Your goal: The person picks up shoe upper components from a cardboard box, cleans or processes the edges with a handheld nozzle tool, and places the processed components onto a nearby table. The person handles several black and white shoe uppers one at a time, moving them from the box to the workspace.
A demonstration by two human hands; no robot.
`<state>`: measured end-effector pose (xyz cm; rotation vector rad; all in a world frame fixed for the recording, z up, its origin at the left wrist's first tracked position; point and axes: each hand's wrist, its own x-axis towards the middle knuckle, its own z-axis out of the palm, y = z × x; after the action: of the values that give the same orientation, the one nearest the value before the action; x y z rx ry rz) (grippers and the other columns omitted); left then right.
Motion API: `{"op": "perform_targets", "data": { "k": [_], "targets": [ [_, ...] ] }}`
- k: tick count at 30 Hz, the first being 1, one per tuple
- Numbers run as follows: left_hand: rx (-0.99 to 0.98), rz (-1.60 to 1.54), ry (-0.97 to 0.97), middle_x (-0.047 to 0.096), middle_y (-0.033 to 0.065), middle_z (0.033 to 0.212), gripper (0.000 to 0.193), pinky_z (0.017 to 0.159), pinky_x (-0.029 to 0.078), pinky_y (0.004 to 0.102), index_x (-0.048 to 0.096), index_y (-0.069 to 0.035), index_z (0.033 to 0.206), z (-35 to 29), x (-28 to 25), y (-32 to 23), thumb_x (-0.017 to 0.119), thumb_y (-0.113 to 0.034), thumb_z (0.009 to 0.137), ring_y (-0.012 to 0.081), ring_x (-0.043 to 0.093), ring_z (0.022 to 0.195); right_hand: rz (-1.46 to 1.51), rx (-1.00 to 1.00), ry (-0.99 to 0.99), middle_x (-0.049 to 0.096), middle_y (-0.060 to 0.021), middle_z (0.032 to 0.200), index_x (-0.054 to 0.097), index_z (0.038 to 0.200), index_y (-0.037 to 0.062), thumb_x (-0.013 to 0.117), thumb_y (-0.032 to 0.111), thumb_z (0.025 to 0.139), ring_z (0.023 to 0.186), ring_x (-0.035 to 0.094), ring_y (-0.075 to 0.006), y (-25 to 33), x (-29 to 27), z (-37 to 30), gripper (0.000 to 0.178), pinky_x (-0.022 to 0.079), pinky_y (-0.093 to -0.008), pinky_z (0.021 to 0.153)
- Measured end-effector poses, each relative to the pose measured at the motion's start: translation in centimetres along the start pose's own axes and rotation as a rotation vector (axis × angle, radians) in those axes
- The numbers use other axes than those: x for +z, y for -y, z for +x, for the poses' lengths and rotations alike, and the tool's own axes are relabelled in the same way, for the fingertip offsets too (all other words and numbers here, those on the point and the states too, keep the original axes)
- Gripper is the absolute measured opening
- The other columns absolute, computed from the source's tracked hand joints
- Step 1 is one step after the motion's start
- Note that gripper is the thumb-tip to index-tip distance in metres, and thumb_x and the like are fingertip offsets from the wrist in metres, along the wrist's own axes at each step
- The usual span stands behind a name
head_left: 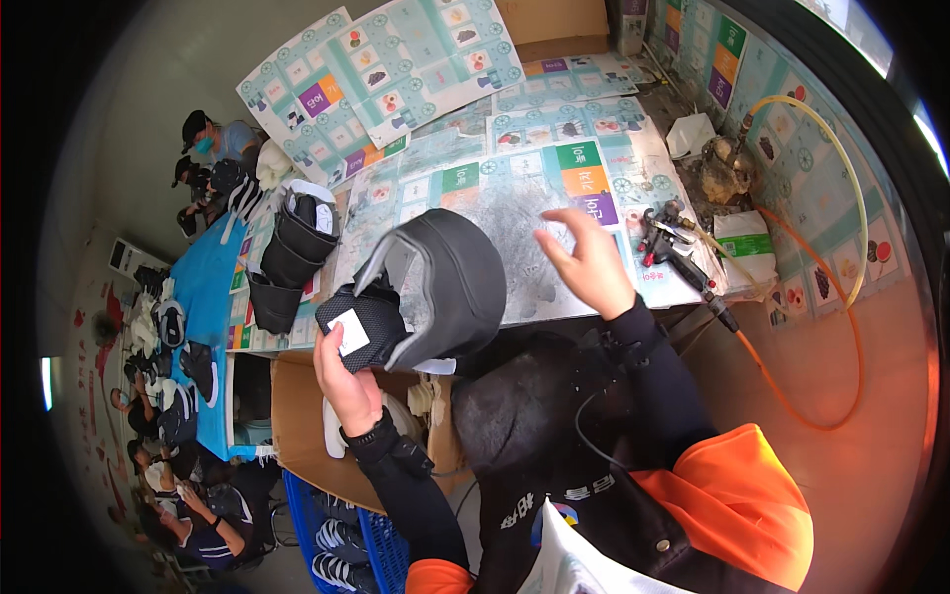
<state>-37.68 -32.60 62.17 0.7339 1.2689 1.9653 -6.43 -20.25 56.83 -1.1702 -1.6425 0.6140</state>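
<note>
My left hand is closed on a black mesh piece with a blank-looking white patch on it. Touching or joined to that piece is a curved black panel with a grey inner side, bent like an arch over the bench's near edge; I cannot tell which. My right hand hovers over the bench to the right of the panel, fingers apart, nothing in it. Left of the arch, a stack of similar black curved pieces stands on the bench.
Printed sheets cover the bench. A spray gun with an orange hose lies at its right edge. A cardboard box and a blue crate of striped shoes stand below. Several people work at the left beside a blue table.
</note>
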Motion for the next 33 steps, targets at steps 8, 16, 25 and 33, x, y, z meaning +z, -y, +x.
{"op": "perform_targets", "data": {
  "k": [8, 16, 25, 33],
  "targets": [
    [-0.202, 0.263, 0.412, 0.074, 0.0115, 0.102, 0.027, 0.076, 0.06, 0.0333, 0.065, 0.0, 0.116, 7.0, 4.2, 0.1, 0.059, -0.024, 0.105, 0.0219, 0.074, 0.085, -0.834, 0.184, 0.173, 0.057, -0.0262, 0.119, 0.055, 0.113, -0.0071, 0.074, 0.007, 0.075, 0.117, 0.054, -0.0467, -11.7, -12.2, -2.7, 0.044, 0.051, -0.0512, 0.096],
    [-0.307, 0.418, 0.411, 0.073, 0.0092, 0.091, 0.031, 0.069, 0.057, 0.0297, 0.065, -0.003, 0.104, 11.8, 7.3, 6.2, 0.064, -0.034, 0.102, 0.0215, 0.074, 0.075, -0.866, 0.113, -0.023, 0.06, -0.0266, 0.103, 0.059, 0.097, -0.0088, 0.069, 0.002, 0.071, 0.106, 0.056, -0.0456, -11.4, -11.2, -2.8, 0.03, 0.047, -0.049, 0.095],
    [-0.28, 0.475, 0.378, 0.072, 0.0089, 0.089, 0.031, 0.069, 0.058, 0.03, 0.063, -0.003, 0.105, 10.1, 7.8, 6.6, 0.064, -0.034, 0.103, 0.0205, 0.074, 0.074, 0.615, 0.516, 0.293, 0.069, -0.0064, 0.081, 0.069, 0.097, 0.0, 0.065, 0.002, 0.079, 0.065, 0.066, -0.0155, -0.8, -4.8, -4.5, 0.019, 0.052, -0.0294, 0.054],
    [-0.279, 0.466, 0.392, 0.072, 0.0083, 0.09, 0.028, 0.069, 0.058, 0.0289, 0.062, -0.003, 0.106, 9.9, 7.6, 6.8, 0.063, -0.03, 0.104, 0.0202, 0.074, 0.075, 0.483, 0.377, 0.371, 0.066, -0.0093, 0.075, 0.065, 0.092, -0.0016, 0.062, 0.002, 0.075, 0.073, 0.063, -0.0169, 0.4, -4.7, -5.6, 0.018, 0.05, -0.0314, 0.072]
  ]
}}
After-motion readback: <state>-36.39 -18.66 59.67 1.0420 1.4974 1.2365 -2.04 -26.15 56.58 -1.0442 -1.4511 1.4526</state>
